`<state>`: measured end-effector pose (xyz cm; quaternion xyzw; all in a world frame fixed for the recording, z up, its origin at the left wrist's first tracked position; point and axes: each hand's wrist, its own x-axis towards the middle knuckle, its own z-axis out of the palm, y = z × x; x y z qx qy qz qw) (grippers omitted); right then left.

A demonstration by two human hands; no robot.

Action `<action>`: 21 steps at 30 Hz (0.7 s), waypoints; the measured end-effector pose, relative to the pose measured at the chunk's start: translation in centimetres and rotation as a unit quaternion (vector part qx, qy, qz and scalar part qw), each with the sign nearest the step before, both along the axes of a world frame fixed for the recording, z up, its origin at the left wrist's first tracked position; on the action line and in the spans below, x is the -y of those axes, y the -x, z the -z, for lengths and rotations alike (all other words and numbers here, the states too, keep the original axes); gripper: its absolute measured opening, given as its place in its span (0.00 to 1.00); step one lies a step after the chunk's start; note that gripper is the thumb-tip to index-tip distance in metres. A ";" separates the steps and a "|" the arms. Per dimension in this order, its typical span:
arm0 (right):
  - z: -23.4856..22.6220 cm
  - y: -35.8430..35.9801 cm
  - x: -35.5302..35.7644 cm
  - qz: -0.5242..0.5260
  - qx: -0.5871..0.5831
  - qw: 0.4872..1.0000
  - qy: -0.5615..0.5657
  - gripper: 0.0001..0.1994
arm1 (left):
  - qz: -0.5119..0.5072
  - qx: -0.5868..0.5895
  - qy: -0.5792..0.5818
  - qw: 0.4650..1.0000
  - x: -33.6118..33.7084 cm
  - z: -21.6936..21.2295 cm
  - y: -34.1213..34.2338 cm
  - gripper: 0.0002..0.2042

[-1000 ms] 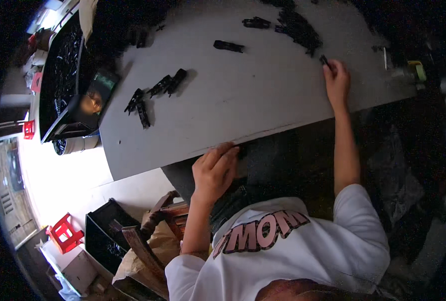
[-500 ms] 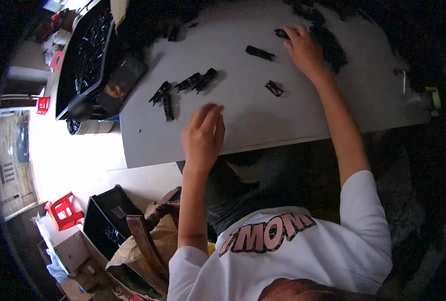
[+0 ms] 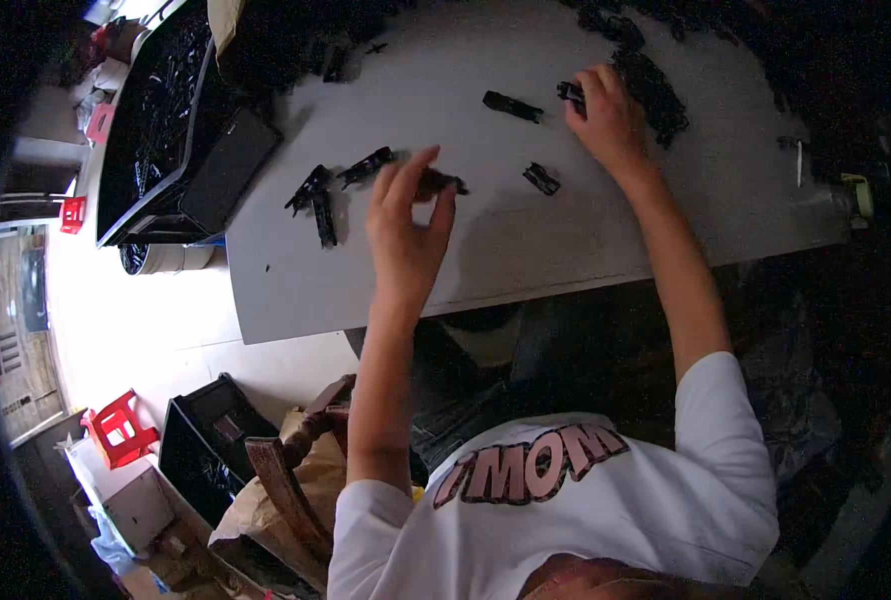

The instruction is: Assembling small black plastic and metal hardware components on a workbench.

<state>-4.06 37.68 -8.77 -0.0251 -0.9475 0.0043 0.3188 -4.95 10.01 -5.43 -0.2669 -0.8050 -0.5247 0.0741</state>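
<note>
My left hand is over the middle of the grey table, thumb and fingers closed around a small black plastic piece, partly hidden by the fingers. My right hand grips another short black piece between thumb and fingers farther back on the right. Left of my left hand lie a narrow black piece and two more pieces that touch. Between my hands rest a longer black piece and a short openwork one. Their exact kind cannot be made out.
A heap of black parts lies just beyond my right hand, with more along the dark far edge. At left stands a big black bin full of black pieces. A red stool, a black crate and a wooden chair are below left.
My left hand has moved forward and closed on a black piece that lay on the table. My right hand, still holding its piece, has shifted slightly nearer.
</note>
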 end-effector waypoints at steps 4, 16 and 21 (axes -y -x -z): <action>-3.0 -4.1 5.3 0.024 0.051 0.988 0.144 0.15 | 0.017 0.118 -0.066 0.991 1.9 2.3 -2.3 0.16; -2.2 -6.2 9.4 0.055 0.218 0.962 0.156 0.15 | 0.039 0.164 0.049 0.984 2.3 2.8 -2.7 0.14; -2.7 -6.3 9.2 0.040 0.217 0.961 0.169 0.16 | 0.048 0.135 0.004 0.990 1.9 3.0 -2.7 0.13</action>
